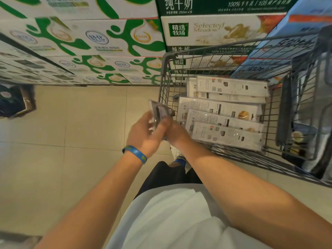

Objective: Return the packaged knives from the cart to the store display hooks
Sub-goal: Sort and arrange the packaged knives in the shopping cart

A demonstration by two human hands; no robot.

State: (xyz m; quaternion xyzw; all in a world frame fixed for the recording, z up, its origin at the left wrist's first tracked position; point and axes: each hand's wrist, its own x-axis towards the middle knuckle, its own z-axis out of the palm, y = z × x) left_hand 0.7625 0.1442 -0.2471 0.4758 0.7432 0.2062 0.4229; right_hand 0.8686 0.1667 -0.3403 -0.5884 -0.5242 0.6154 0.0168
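White shirt [179, 218] fills the bottom of the view, dark trousers [168, 177] below it, both bare forearms reaching forward over a beige tiled floor [80, 123].

Left hand [143, 133], with a blue wristband [134, 154] on its wrist, has its fingers curled round the near left edge of a clear plastic blister pack [158, 112]. Right hand [177, 133] grips the same pack from the right side, and the two hands touch. The pack stands tilted between them, just outside the near left corner of a grey wire shopping cart [166, 69]; its contents are dark and blurred (cannot tell the shape).

Inside the cart basket lie several flat white printed packages [221, 108], long and narrow, printed backs upward, overlapping one another in a loose stack across the cart floor. Small photos and text show on them; the text is too small to read.

Beyond the cart and along the left, stacked green-and-white milk cartons [80, 38] form a wall down to the floor. A blue carton [269, 56] leans behind the cart's far right side.
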